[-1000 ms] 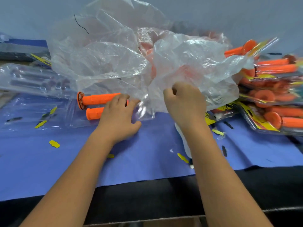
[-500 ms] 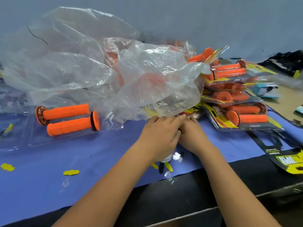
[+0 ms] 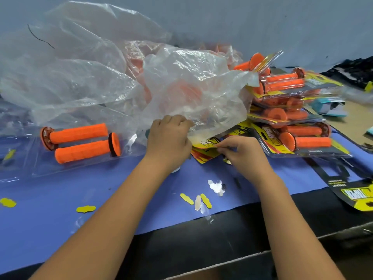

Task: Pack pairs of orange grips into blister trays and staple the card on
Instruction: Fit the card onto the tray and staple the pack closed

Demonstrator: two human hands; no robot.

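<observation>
Scene: A person works at a blue-covered surface [image 3: 121, 190], packing orange grips into clear trays.
Left hand: The left hand [image 3: 168, 139] lifts the edge of a crumpled clear plastic bag [image 3: 193, 91], its fingers curled around the film.
Right hand: The right hand [image 3: 241, 153] pinches the edge of a yellow printed card [image 3: 205, 145] at the top of a small stack lying under the bag's hem.
Loaded tray: Two orange grips [image 3: 80, 142] lie side by side, flanges at opposite ends, in a clear blister tray [image 3: 40, 168] at the left, well apart from both hands and without a card.
Finished packs: Carded packs [image 3: 292, 122] are heaped at the right.
Handling: The card looks thin, light and easily creased; taking it by the free near edge seems best. The rubbery grips appear light and unlikely to slip. The tray looks thin and flexible, best held by its flat rim.
Litter: Yellow punch-outs [image 3: 85, 209] dot the cloth.
</observation>
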